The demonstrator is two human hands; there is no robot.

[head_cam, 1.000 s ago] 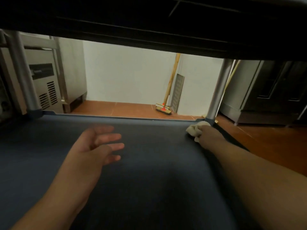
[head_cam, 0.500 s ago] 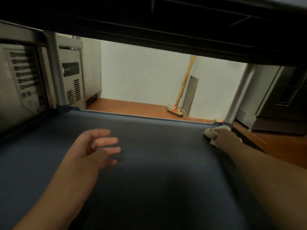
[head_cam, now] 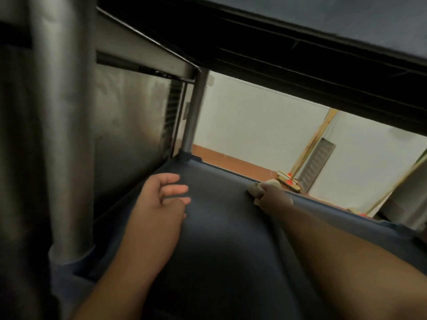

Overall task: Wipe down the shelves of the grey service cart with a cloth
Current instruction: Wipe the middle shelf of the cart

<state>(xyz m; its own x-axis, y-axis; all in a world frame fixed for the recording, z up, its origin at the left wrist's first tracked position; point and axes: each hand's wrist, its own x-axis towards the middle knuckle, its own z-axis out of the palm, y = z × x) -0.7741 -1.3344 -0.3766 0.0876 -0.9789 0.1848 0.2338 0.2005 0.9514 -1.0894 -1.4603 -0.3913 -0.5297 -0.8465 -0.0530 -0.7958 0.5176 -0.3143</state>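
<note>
I look in under an upper shelf at a dark grey cart shelf (head_cam: 219, 227). My right hand (head_cam: 275, 198) reaches to the shelf's far edge and is shut on a crumpled pale cloth (head_cam: 255, 190), which presses against the raised rim there. My left hand (head_cam: 161, 197) hovers over or rests lightly on the shelf near its far left corner, palm down, fingers loosely spread and holding nothing. Both forearms stretch across the shelf from the near side.
Metal cart posts stand at the near left (head_cam: 64, 135), far left (head_cam: 194, 116) and right (head_cam: 406, 199). The upper shelf's underside (head_cam: 277, 42) hangs low overhead. A steel appliance (head_cam: 129, 125) sits close on the left. A broom (head_cam: 307, 148) leans on the white wall beyond.
My right hand has slid the cloth leftward along the far rim, away from the right post. The view has swung left and tilted; the near left post now fills the left side.
</note>
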